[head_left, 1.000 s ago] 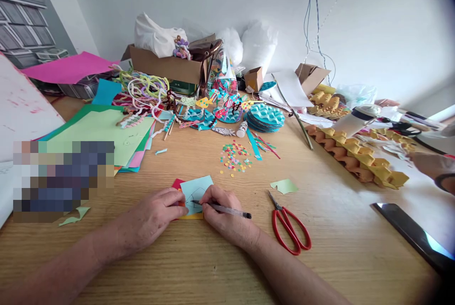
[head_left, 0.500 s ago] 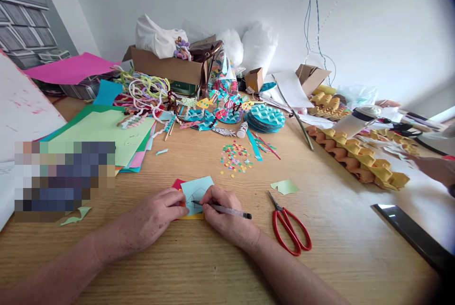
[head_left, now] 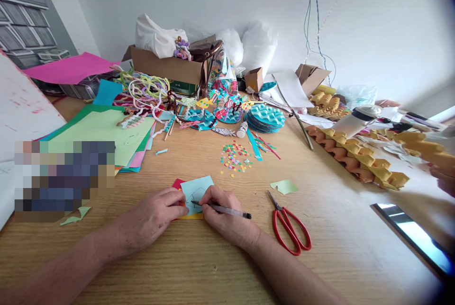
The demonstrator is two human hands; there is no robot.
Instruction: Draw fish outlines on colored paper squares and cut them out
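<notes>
My right hand (head_left: 227, 210) is closed around a pen (head_left: 231, 210). The pen's tip rests on a light blue piece of paper (head_left: 201, 184), where a few dark curved lines are drawn. With its fingers and thumb, my left hand (head_left: 156, 215) holds the left edge of this paper down. Red paper (head_left: 177, 183) and yellow paper (head_left: 195, 217) peek out from beneath the blue piece. To the right of my right hand lie scissors with red handles (head_left: 292, 229), their blades pointing away from me. A pale green paper scrap (head_left: 285, 186) lies just beyond them.
Confetti dots (head_left: 236, 158) are scattered beyond my hands, before a stack of wavy blue discs (head_left: 265, 119). Coloured sheets (head_left: 95, 130) and pipe cleaners (head_left: 145, 89) lie at left. Egg cartons (head_left: 355, 156), a phone-like black object (head_left: 408, 234) and another person's hand (head_left: 444, 177) are at right.
The pen and both my hands have hardly moved. At the right edge, the other person's arm has shifted, and a yellow egg carton piece shows there. A brighter reflection lies on the black object.
</notes>
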